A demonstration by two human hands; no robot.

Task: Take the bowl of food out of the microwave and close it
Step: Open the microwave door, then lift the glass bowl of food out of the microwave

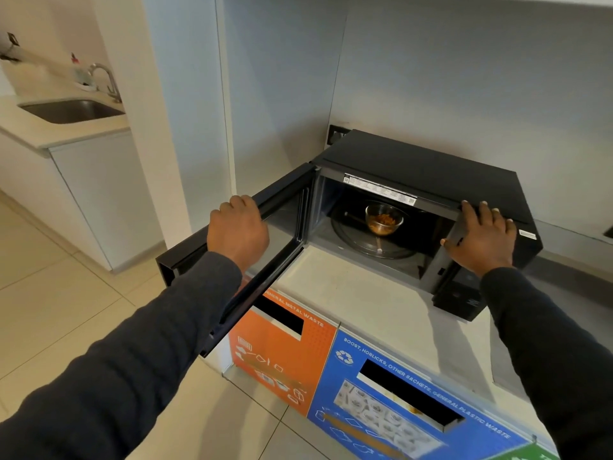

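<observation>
A black microwave stands on a pale counter with its door swung wide to the left. Inside, a clear glass bowl of brownish-orange food rests on the glass turntable. My left hand curls over the top edge of the open door. My right hand lies flat with fingers spread against the microwave's front right corner, at the control panel, holding nothing. Both hands are outside the cavity, apart from the bowl.
Below the counter are waste bins with slots, an orange panel and a blue one. A sink with a tap lies on a counter at the far left. Tiled floor spreads at the lower left.
</observation>
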